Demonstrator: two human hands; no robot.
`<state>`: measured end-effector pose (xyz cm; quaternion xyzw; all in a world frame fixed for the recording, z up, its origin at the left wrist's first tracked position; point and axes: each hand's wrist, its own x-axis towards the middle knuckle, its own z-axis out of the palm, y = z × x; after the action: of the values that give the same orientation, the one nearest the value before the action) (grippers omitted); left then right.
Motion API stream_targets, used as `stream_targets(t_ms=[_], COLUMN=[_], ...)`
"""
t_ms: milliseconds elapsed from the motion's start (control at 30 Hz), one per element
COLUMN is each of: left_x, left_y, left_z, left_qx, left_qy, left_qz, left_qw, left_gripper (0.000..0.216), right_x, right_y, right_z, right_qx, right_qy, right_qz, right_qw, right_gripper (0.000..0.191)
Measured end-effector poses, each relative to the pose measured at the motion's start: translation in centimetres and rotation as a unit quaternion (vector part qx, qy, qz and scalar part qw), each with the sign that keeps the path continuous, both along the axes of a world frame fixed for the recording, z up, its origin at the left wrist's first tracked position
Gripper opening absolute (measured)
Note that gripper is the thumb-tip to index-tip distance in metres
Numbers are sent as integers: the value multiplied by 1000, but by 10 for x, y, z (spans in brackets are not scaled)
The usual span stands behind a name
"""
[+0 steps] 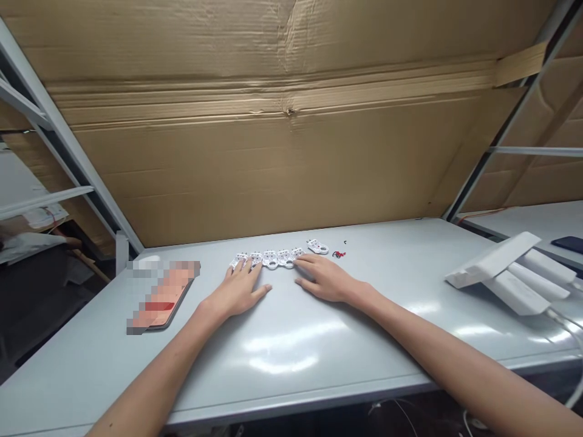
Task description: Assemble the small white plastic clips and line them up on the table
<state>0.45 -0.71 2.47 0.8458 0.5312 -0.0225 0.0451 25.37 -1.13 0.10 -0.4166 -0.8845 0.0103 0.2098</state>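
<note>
Head cam here: you had your left hand (241, 291) and right hand (324, 279) resting palm down on the gray table (364, 346), fingers loosely open, not gripping anything. Your fingertips sat on a row of white plastic pieces (269, 260), right in front of you. Just past the row lay some small red bits (339, 254). Off left was a pixelated flat thing (159, 297); off right, a pile of white boxes (501, 273).

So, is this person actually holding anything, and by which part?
Nothing seems gripped: the left hand and right hand lie open and flat, only touching the near edge and top of a row of flat white plastic pieces.
</note>
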Motion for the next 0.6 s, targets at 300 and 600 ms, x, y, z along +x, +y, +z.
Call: stream_targets(t_ms=[300,600], left_x=[1,11], left_y=[2,-4], left_z=[-7,-6], left_qx=[4,18], left_qy=[-24,-32], left_qz=[-6,-9], left_qw=[1000,999], left_gripper=[73,72], right_x=[18,43], right_y=[10,17], right_z=[1,2], right_qx=[9,-83], right_qy=[20,-62], right_qz=[-108,-155], right_qw=[994,983], right_gripper=[38,46])
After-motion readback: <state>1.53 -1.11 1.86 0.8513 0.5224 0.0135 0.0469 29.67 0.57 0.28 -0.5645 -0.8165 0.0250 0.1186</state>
